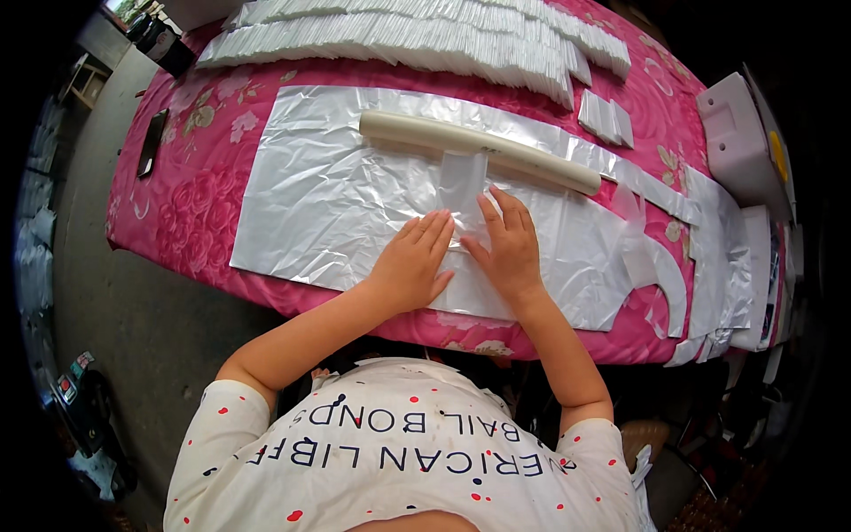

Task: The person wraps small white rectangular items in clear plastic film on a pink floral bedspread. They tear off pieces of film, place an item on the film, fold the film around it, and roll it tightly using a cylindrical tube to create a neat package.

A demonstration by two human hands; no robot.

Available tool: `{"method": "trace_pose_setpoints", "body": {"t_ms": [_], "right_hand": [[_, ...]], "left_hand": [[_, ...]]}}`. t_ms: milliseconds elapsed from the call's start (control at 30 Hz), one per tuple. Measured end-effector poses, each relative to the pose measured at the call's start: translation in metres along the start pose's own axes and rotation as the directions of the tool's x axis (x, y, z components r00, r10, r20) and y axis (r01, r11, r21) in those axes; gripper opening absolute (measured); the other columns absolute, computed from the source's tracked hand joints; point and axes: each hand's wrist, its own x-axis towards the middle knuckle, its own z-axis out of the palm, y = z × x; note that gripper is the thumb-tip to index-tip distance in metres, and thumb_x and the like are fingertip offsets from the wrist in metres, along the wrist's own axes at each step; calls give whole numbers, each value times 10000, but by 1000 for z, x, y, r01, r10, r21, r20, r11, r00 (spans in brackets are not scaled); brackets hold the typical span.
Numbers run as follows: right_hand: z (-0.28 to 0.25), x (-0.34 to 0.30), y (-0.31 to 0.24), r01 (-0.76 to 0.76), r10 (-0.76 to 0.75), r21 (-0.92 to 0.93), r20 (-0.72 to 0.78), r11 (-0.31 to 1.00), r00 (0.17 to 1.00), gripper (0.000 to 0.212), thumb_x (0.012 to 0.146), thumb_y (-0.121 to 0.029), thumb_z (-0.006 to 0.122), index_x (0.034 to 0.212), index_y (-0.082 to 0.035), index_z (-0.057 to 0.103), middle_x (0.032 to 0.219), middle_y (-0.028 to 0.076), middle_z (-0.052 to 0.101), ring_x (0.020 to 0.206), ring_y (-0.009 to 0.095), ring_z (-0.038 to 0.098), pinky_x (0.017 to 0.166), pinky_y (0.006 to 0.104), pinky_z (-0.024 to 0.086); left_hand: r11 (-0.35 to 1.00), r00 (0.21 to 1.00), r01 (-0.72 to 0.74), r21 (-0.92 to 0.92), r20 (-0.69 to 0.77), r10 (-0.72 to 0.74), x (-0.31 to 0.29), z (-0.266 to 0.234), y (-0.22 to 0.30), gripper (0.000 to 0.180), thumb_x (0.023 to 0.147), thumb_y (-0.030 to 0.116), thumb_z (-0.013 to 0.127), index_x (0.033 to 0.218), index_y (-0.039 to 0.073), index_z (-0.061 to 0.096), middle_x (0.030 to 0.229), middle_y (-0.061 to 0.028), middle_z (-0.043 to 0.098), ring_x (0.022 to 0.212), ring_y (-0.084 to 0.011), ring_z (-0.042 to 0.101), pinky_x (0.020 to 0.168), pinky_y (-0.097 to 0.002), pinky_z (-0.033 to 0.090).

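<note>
In the head view, the thin pale piece [464, 177] on which the work is done lies at the centre of the frame, on a silvery sheet [301, 177], just below the cream tube [479, 146]. As I judge, a large part is already finished: long rows of white folded pieces [390, 44] stand packed along the top of the frame, and a small separate stack [605, 120] is near their right end. The piece at the centre seems not yet finished, and some loose pale strips [638, 253] hang toward the right of the sheet, perhaps also left to do.

The left hand [410, 266] is laid almost flat, its fingers straight and close together, with the tips at the lower end of the piece. The right hand [511, 253] has its fingers spread, near the right edge of the piece; neither hand is closed around anything
</note>
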Motion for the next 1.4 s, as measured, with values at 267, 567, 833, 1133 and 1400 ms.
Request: {"method": "trace_pose_setpoints", "body": {"t_ms": [267,567,833,1133,1400], "right_hand": [[-1,19,34,216,-269,234,224,948,937,390,710,32,577,1098,-5,570,1178,121,552,1109,294,501,940,373,422],[-2,-7,19,264,-326,309,168,914,930,312,626,35,641,926,-48,629,914,59,617,856,239,581,739,332,498],[-10,-24,5,-56,-41,434,211,899,977,193,709,-2,630,892,-54,664,817,58,638,745,217,593,659,303,484],[-7,8,5,-724,490,303,572,620,658,256,815,-249,604,788,-5,678,598,87,631,529,157,594,551,285,454],[-9,22,3,-754,521,179,622,632,585,265,800,-243,611,737,7,672,565,79,616,508,155,594,542,284,461]], "left_hand": [[986,995,-80,146,-52,88,20,-2,-12,488,657,66,607,1120,-61,521,1136,-167,556,1044,-277,544,880,-358,430],[934,925,-356,-9,-147,351,-9,-15,-13,450,655,91,620,1090,-14,568,1103,-140,602,992,-248,593,831,-373,471],[956,972,-234,-175,-64,226,-20,-16,-15,534,630,66,649,1150,5,538,1067,-133,624,989,-240,597,858,-362,452],[759,888,451,-469,152,-434,21,-21,-15,679,790,122,643,1329,-101,295,733,-148,661,638,-258,644,597,-306,493],[872,914,385,-301,-7,-406,29,-22,-13,697,778,156,649,1335,-81,303,1078,-197,572,894,-280,608,775,-348,480]]}}
